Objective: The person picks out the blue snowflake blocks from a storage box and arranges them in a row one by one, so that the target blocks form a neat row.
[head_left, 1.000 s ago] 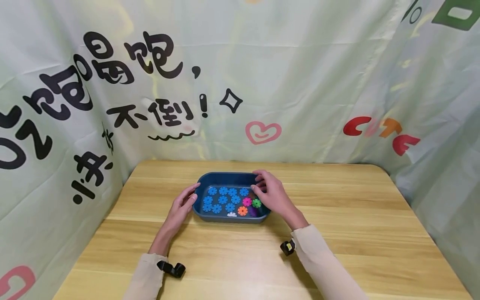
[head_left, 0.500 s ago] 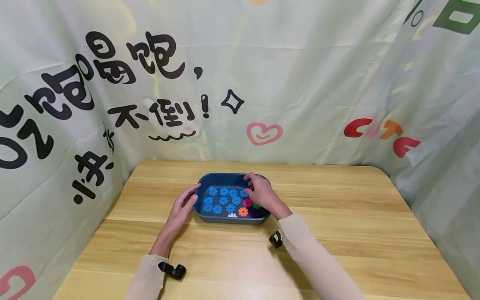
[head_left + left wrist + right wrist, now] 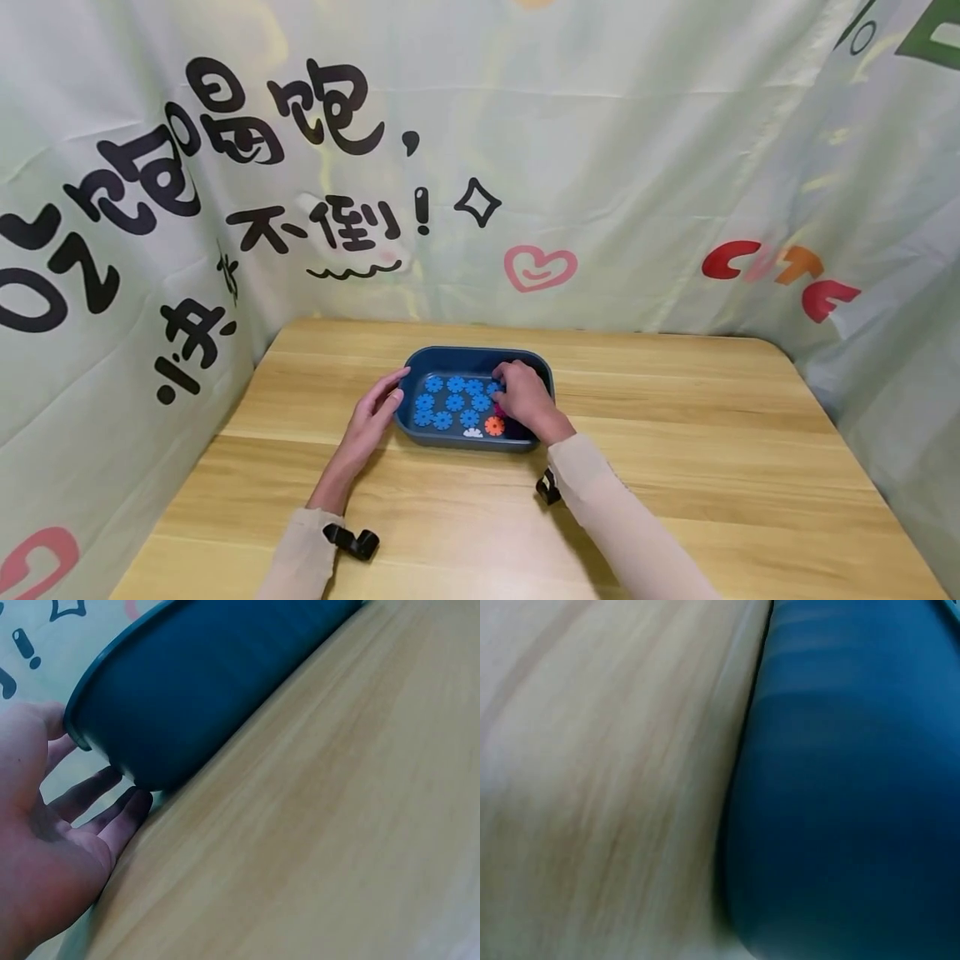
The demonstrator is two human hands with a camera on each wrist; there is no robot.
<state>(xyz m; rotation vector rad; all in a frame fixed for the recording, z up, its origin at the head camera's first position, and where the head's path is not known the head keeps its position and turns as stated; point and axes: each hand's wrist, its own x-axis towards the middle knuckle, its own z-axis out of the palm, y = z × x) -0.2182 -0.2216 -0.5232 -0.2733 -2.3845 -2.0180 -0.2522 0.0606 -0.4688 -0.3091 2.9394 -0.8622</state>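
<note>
A dark blue tub (image 3: 465,442) with rounded ends sits on the table. On its floor lie several blue snowflake-shaped discs (image 3: 454,402), an orange disc (image 3: 494,426) and a partly visible white one (image 3: 472,432). My left hand (image 3: 375,415) holds the tub's left end; in the left wrist view its thumb is at the rim and its fingertips meet the outer wall. My right hand (image 3: 527,397) reaches down into the tub's right part, fingers bent over a pink disc (image 3: 498,411). Whether they pinch a disc is hidden. The right wrist view shows only the tub's outer wall (image 3: 840,787) and tabletop.
The wooden table (image 3: 675,467) extends around the tub on all sides. A printed curtain (image 3: 600,167) hangs behind it and along both sides. A black wrist camera (image 3: 351,542) is on my left sleeve, another (image 3: 548,487) by my right.
My right hand has left the tub's right rim, moved left over the discs and lowered into the tub, covering the green disc. My left hand stays at the left end.
</note>
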